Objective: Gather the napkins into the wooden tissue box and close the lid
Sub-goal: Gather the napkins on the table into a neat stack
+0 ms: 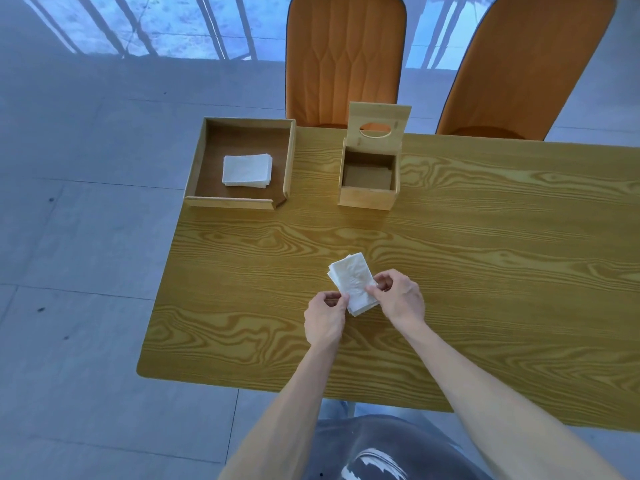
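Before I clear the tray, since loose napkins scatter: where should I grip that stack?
Probably pinch the napkin stack across its two short edges, coming straight down. It lies flat mid-tray, and the wooden tray has raised walls that block a sideways approach.

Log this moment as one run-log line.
both hands: left hand, right hand pinch napkin stack | tissue box open, empty | tray: napkins
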Demonstrator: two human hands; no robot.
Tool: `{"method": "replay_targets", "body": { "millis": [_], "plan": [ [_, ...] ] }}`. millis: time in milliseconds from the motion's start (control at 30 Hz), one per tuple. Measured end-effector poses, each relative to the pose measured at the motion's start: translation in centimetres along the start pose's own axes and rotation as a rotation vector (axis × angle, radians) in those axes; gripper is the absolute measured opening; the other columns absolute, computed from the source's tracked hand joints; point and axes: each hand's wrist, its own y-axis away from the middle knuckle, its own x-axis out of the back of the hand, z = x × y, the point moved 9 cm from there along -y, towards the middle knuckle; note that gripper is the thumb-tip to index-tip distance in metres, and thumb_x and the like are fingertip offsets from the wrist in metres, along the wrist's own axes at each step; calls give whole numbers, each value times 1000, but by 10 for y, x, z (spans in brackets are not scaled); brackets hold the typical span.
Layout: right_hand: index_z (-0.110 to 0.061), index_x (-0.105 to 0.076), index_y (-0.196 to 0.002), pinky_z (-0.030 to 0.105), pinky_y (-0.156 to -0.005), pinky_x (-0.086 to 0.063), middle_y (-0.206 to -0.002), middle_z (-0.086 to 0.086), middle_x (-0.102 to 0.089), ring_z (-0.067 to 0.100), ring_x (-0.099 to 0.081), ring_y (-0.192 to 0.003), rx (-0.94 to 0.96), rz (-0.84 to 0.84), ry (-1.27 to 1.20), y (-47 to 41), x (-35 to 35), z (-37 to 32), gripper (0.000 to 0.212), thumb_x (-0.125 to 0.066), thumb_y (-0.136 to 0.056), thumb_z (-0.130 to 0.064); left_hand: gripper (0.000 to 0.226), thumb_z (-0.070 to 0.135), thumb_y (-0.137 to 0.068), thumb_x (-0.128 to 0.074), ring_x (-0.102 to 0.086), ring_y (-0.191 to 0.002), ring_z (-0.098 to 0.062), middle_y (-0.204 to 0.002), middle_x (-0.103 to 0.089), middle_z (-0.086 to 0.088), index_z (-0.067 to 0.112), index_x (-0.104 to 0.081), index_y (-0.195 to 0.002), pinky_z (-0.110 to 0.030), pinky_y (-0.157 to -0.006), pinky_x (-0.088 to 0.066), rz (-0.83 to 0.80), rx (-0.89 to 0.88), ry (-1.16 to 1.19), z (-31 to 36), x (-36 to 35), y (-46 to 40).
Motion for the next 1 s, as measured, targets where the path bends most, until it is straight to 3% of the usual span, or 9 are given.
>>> {"method": "replay_targets", "body": {
  "millis": [200,333,433,633,767,1000],
  "plan": [
    [-26,-65,-104,28,-66,-43,-91,-10,-65,12,-61,-83,89,49,65,-9,8,-20,29,-74,-80,-40,16,42,-87,-69,-68,-90,-11,-95,-72,12,29,-66,-95,-31,-79,-54,-5,16,14,-2,-1,-1],
    [-25,-68,-99,27,-69,-45,-91,-8,-66,14,-62,-85,198,96,54,-23,11,-59,17,-69,-85,-34,17,42,-87,-66,-67,-90,-11,-94,-70,14,29,-67,-98,-27,-72,-49,-10,44,7,-1,0,0],
    [-23,-68,-104,27,-70,-43,-94,-6,-66,16,-62,-89,227,105,64,-34,10,-82,22,-68,-87,-36,12,43,-86,-66,-67,-88,-12,-90,-68,16,32,-64,-92,-27,-69,-48,-20,71,17,-1,1,-2],
    [-12,-57,-129,39,-89,-47,-123,8,-66,29,-59,-114,12,-27,200,-40,-2,-47,55,-56,-91,-52,19,43,-84,-66,-67,-92,-12,-94,-72,13,30,-69,-98,-27,-72,-47,-12,49,-6,-2,3,-5],
    [-14,-55,-134,40,-93,-44,-129,10,-63,31,-57,-120,-114,-175,236,-35,-15,-28,64,-64,-85,-53,20,43,-86,-65,-67,-96,-12,-98,-73,14,30,-70,-100,-27,-74,-46,-2,52,-40,-1,4,-5],
    [-9,-70,-101,41,-83,-54,-103,10,-71,28,-66,-99,-100,-294,159,-29,-23,-42,35,-75,-76,-34,17,41,-86,-65,-68,-95,-13,-98,-73,14,31,-68,-98,-29,-75,-49,-21,53,-67,1,4,-5]
  ]
}}
